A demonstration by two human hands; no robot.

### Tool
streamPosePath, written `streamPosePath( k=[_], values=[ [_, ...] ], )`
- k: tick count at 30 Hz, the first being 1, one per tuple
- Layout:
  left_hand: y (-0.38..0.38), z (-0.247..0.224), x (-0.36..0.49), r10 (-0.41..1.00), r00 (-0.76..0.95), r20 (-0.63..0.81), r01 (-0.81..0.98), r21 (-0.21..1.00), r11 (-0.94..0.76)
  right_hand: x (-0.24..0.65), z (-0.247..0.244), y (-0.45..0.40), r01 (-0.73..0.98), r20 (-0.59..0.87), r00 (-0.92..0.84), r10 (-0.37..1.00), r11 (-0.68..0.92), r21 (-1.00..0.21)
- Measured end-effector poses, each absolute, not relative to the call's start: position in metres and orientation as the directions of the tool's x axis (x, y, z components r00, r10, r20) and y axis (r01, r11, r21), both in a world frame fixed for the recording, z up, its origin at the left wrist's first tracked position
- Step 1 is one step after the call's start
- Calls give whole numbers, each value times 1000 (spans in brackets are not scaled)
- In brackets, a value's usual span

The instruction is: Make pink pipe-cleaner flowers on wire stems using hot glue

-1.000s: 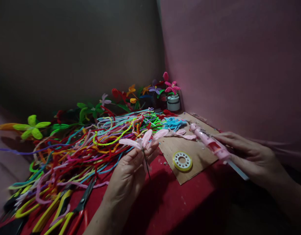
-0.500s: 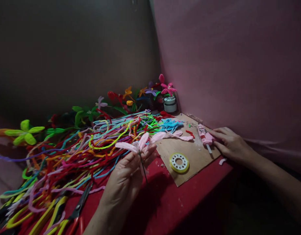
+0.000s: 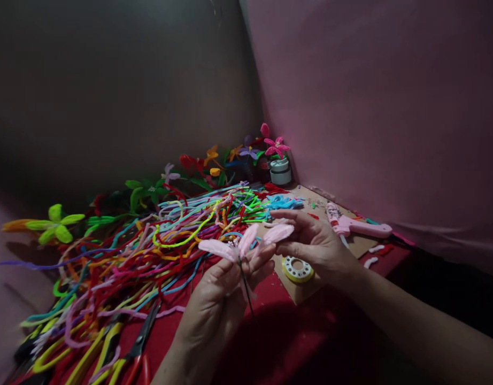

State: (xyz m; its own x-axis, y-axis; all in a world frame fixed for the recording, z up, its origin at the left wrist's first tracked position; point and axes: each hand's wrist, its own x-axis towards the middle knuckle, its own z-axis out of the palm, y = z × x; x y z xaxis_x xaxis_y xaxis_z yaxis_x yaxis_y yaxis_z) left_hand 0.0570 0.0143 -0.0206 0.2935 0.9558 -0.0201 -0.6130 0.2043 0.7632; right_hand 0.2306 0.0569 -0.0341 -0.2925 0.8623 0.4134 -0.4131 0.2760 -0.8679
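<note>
Left hand (image 3: 220,291) pinches pink flower (image 3: 247,240); right hand (image 3: 318,246), freed of glue gun (image 3: 346,224) now at right edge of board (image 3: 300,293), half-curls by petal (image 3: 276,234), grip unclear.

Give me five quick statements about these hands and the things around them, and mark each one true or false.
1. The left hand holds a pale pink fuzzy flower with a dark stem. True.
2. The right hand grips the glue gun. False: the glue gun lies unheld, and the right hand is at the flower.
3. The tape roll lies on the brown board. True.
4. The scissors lie right of the tape roll. False: the scissors lie at the lower left.
5. A bright pink flower shows above a pale container. True.
</note>
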Motion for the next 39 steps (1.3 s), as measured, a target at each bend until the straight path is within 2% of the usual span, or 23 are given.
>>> streamPosePath(
  k=[2, 6, 8, 12, 16, 19, 22, 25, 31, 39],
  values=[
    [14, -22, 56, 957, 291, -13, -615, 764, 197, 225, -30, 58, -410, 483, -288, 827, 350, -843],
    [12, -21, 56, 961, 269, -59, -597, 773, 215, 230, -26, 60, -248, 603, -250, 758, 552, -796],
    [11, -19, 56, 956, 280, -85, -573, 785, 237, 237, -23, 60, -197, 636, -233, 736, 605, -772],
    [14, -17, 54, 949, 285, -138, -506, 819, 271, 250, -14, 59, -267, 662, -182, 727, 611, -745],
    [17, -23, 51, 947, 288, -143, -442, 857, 264, 249, -6, 54, -355, 618, -324, 716, 514, -781],
    [16, -27, 53, 952, 279, -128, -429, 870, 243, 238, -8, 49, -285, 583, -383, 717, 509, -813],
    [13, -27, 55, 953, 278, -123, -403, 885, 232, 227, -17, 46, -182, 589, -335, 736, 562, -807],
    [10, -24, 57, 951, 284, -125, -389, 891, 233, 221, -24, 45, -149, 644, -273, 715, 630, -762],
    [8, -20, 58, 950, 282, -134, -352, 907, 233, 217, -26, 45, -78, 736, -256, 627, 745, -662],
    [8, -21, 59, 948, 299, -110, -378, 898, 224, 215, -30, 40, 42, 818, -205, 537, 840, -541]
  ],
)
